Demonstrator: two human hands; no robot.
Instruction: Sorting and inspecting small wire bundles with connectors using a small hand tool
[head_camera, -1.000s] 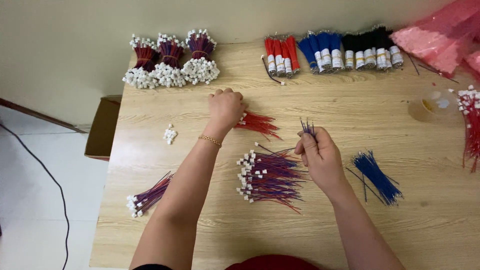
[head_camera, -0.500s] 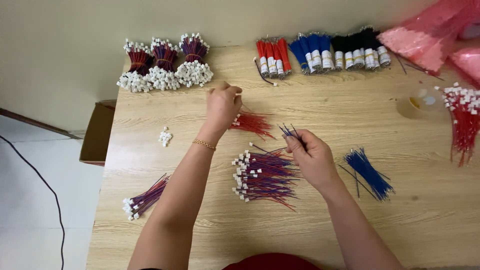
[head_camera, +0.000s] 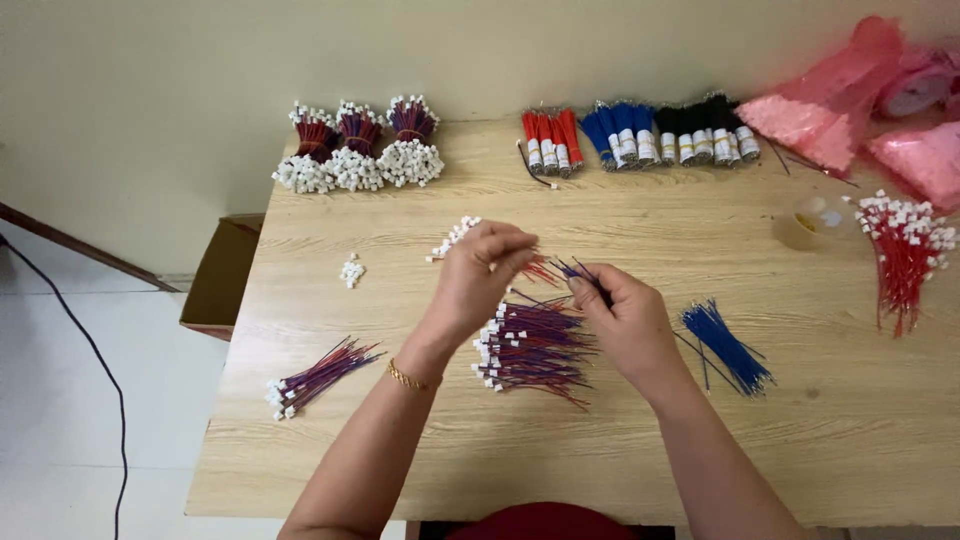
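Table (head_camera: 330, 440): pale wood, stock along its far edge, work at the middle.
Pink bags (head_camera: 850, 110): at least three, far right.
Bundled wires (head_camera: 630, 135): three red, three blue, three black, taped.
Finished bundles (head_camera: 358, 150): three, white connectors outward.
Centre pile (head_camera: 530, 345): red-blue connectored wires, under both hands for easy reach.
Left hand (head_camera: 480, 275): fingers pinched on red wires (head_camera: 542, 270).
Right hand (head_camera: 625, 315): grasping thin blue wires (head_camera: 578, 270), tips toward the left.
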